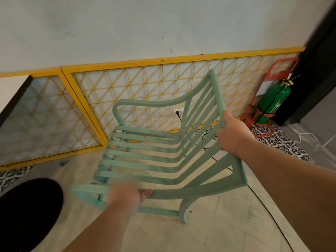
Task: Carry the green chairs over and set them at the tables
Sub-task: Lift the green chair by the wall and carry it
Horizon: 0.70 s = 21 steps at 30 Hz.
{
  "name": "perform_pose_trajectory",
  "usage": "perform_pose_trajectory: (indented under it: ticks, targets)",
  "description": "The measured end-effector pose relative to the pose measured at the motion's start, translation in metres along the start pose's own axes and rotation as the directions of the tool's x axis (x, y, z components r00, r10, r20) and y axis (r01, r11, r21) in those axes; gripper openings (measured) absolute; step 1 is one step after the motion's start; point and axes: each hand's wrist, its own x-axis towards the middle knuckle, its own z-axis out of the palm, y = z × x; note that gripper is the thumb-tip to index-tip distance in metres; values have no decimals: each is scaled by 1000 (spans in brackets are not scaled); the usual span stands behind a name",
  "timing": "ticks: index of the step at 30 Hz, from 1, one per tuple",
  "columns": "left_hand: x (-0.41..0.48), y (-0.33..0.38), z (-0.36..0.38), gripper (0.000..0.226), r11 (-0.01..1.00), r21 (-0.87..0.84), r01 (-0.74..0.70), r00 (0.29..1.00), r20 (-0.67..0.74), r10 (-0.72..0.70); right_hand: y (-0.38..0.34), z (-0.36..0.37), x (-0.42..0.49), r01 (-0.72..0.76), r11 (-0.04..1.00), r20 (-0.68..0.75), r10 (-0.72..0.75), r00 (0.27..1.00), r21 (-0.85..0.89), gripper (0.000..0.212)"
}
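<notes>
A pale green slatted chair (145, 155) with armrests fills the middle of the view, tilted and lifted off the tiled floor. My left hand (127, 196) is closed around its near armrest, and the hand looks blurred. My right hand (231, 135) grips the top rail of the backrest on the right side. The chair's seat faces left toward a table corner (11, 91) at the left edge.
A yellow-framed lattice panel (127, 91) runs along the white wall behind the chair. A green fire extinguisher (272, 102) stands in a red stand at the right, beside a dark doorway. A black cable crosses the floor at right. Something black and rounded (27, 211) sits bottom left.
</notes>
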Motion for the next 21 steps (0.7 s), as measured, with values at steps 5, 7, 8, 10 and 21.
perform_pose_trajectory:
  ticks: [5, 7, 8, 10, 21]
  targets:
    - [-7, 2, 1, 93, 999, -19, 48, 999, 9, -48, -10, -3, 1, 15, 997, 49, -11, 999, -78, 64]
    - [-6, -2, -1, 98, 999, -39, 29, 999, 38, -27, -19, -4, -12, 44, 928, 19, -40, 999, -369, 72]
    - [-5, -3, -2, 97, 999, -46, 12, 998, 55, -9, -26, 0, -23, 114, 880, 17, -120, 993, -462, 75]
    - [-4, -8, 1, 90, 997, -76, -24, 997, 75, 30, -40, 21, -57, 331, 856, 123, -307, 944, -397, 74]
    - [-1, -42, -5, 71, 998, -55, 43, 986, 163, -34, -26, 94, -115, 534, 569, 536, -185, 824, -625, 10]
